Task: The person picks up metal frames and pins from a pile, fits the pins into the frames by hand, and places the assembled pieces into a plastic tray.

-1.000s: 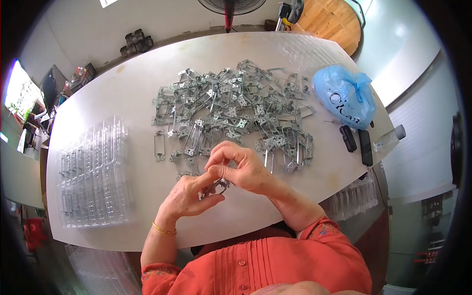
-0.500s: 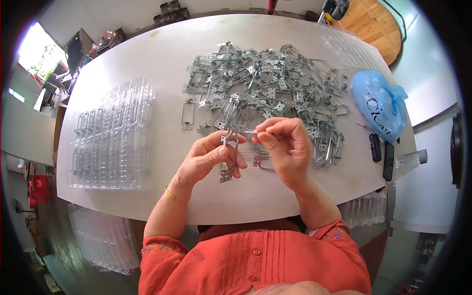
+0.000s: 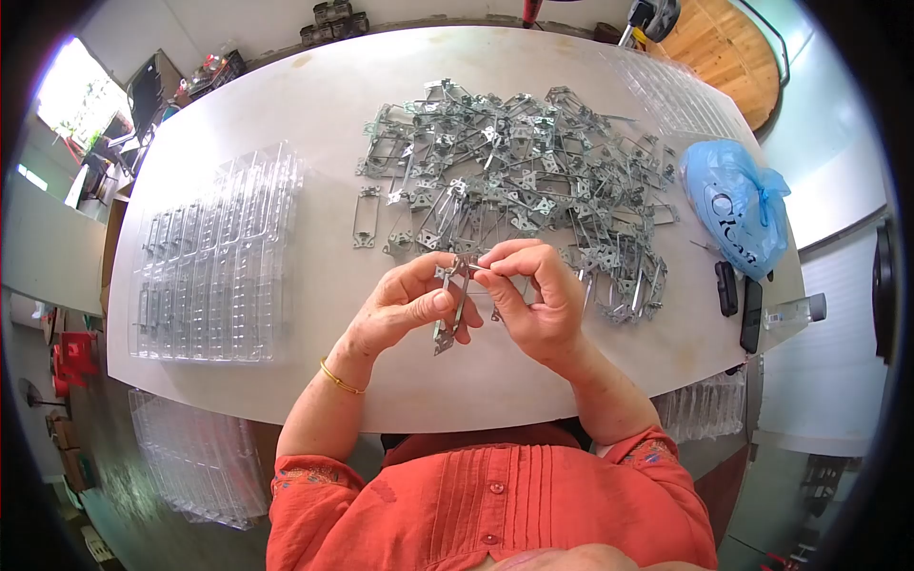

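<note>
My left hand is closed on a metal bracket, a narrow frame hanging tilted below the fingers. At the bracket's upper end, my right hand pinches a thin metal pin between thumb and forefinger, its tip touching or very near the bracket. Just beyond both hands lies a large heap of similar metal brackets. One single bracket lies flat at the heap's left edge.
Stacked clear plastic trays with some brackets are at the left. On the right are a blue plastic bag, a black phone, a black case and a clear bottle. More clear trays lie at the back right.
My right hand has moved left and slightly down, bringing the pin to the bracket's upper end. The bracket in my left hand has turned a little and looks narrower.
</note>
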`<state>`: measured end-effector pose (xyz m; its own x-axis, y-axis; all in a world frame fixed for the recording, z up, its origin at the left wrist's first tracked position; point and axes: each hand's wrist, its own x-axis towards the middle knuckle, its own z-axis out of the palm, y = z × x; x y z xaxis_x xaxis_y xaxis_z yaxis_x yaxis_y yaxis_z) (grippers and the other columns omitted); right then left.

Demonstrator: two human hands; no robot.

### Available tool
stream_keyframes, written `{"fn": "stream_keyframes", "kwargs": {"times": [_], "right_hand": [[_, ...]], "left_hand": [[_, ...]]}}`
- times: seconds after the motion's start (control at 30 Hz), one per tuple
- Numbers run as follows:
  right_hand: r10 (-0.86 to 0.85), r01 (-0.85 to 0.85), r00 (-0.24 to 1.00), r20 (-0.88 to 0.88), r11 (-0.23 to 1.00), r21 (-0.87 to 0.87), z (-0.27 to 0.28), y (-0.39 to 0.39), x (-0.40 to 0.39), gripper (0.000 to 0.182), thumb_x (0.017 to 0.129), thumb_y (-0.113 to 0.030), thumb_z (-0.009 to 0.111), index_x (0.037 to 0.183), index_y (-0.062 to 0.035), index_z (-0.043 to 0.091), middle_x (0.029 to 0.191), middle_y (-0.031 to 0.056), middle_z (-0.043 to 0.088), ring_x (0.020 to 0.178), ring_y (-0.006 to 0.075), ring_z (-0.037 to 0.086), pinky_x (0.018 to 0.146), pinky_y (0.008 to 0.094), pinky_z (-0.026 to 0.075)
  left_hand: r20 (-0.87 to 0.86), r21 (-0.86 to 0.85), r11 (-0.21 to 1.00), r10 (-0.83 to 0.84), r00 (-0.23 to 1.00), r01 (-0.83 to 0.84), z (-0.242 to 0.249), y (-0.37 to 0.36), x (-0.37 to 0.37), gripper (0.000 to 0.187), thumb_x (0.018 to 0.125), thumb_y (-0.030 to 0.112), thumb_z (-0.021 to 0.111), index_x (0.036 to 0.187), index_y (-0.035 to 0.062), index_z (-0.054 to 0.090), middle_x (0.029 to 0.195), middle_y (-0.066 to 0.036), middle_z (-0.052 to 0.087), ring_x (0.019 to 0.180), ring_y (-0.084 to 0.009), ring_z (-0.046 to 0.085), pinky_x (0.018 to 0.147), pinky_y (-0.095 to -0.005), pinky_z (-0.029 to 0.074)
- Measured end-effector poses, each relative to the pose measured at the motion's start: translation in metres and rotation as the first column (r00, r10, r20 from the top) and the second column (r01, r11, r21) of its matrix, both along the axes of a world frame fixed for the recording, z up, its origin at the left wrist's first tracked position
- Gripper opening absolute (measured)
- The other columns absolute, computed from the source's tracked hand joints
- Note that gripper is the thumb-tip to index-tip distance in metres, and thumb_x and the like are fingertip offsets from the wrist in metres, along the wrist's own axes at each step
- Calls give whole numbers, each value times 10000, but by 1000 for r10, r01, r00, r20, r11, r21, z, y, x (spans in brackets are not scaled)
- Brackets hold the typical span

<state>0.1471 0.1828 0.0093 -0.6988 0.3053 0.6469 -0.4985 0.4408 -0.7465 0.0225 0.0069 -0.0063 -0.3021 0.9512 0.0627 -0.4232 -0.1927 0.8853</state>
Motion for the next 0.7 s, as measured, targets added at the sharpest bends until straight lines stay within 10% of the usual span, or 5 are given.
{"fn": "stream_keyframes", "kwargs": {"times": [0.33, 0.7], "right_hand": [[206, -151, 971, 124, 924, -352, 12, -6, 9, 189, 942, 77, 670, 1034, -30, 544, 1103, 143, 647, 916, 131, 652, 798, 264, 556], [225, -128, 964, 139, 858, -497, 18, 2, 7, 131, 996, -22, 633, 986, -28, 502, 1082, 204, 681, 723, 153, 669, 678, 278, 568]], "left_hand": [[-189, -129, 988, 57, 980, -83, 8, -2, 3, 457, 993, 201, 693, 1381, 34, 518, 1044, -132, 717, 948, -210, 704, 787, -329, 530], [-113, 159, 950, 286, 951, -267, -1, 1, -10, 499, 988, 147, 696, 1400, 87, 421, 1359, -180, 631, 1280, -228, 588, 1037, -383, 489]]}}
